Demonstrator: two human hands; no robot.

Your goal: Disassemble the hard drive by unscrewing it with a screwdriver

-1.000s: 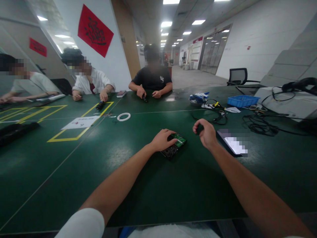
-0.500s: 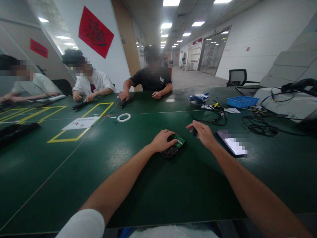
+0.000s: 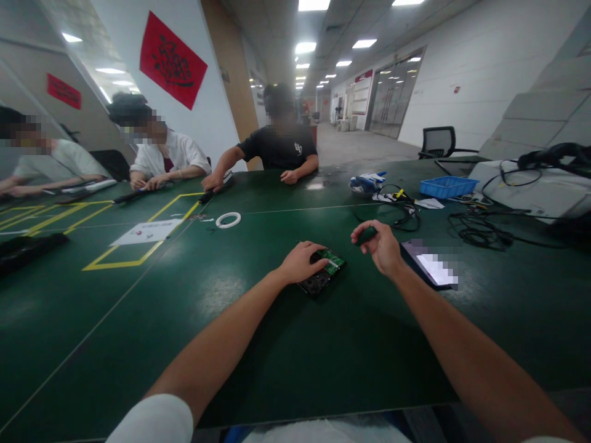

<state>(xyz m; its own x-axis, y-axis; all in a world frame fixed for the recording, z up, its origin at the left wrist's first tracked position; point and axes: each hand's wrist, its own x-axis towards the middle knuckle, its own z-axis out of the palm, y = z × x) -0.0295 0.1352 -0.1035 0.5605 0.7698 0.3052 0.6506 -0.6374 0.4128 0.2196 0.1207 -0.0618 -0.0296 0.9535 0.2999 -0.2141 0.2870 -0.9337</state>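
A hard drive (image 3: 318,280), with a green circuit board (image 3: 336,263) on its upper face, lies on the green table in front of me. My left hand (image 3: 302,261) grips it, the thumb across the board and the fingers along its far left edge, covering part of it. To the right, my right hand (image 3: 381,246) is raised beside the drive, apart from it. Its fingers curl around a small dark object (image 3: 366,235), whose kind I cannot make out.
A phone (image 3: 429,264) with a lit screen lies right of my right hand. Beyond are black cables (image 3: 480,231), a blue tray (image 3: 447,187) and a blue-and-white bundle (image 3: 367,182). A white tape roll (image 3: 228,220) and a paper sheet (image 3: 146,232) lie left. Several people sit across the table.
My right hand has turned and lifted slightly, its fingers more curled around the dark object. My left hand and the hard drive stay put. The person opposite has moved an arm leftward.
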